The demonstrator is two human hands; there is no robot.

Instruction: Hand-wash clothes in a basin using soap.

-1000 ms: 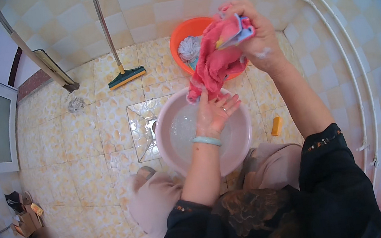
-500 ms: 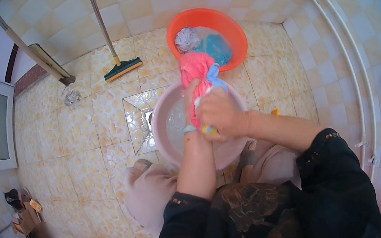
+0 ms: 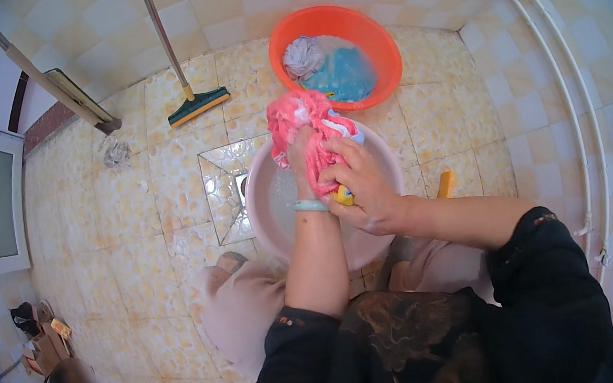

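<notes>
Over the pale pink basin (image 3: 260,221), both my hands are closed on a wet, bunched pink cloth (image 3: 287,120) with white and light blue parts. My left hand (image 3: 303,157), with a pale green bangle at its wrist, is mostly covered by the folds. My right hand (image 3: 364,183) grips the near part of the cloth beside the left wrist. A small yellow patch (image 3: 343,196) shows under the right fingers; whether it belongs to the cloth I cannot tell. Cloudy water (image 3: 271,192) lies in the basin below.
Just beyond stands an orange basin (image 3: 392,62) holding a teal cloth (image 3: 341,77) and a whitish bundle (image 3: 303,59). A yellow bar-shaped thing (image 3: 446,184) lies right of the pink basin. A floor brush (image 3: 198,106) and a flat mop (image 3: 87,105) lean at the far left. White pipes (image 3: 553,78) follow the right wall.
The pink cloth has gone from stretched out to bunched, its far end shifting left and down. My right hand has turned, its fingers spreading over the cloth. More of the yellow bar shows.
</notes>
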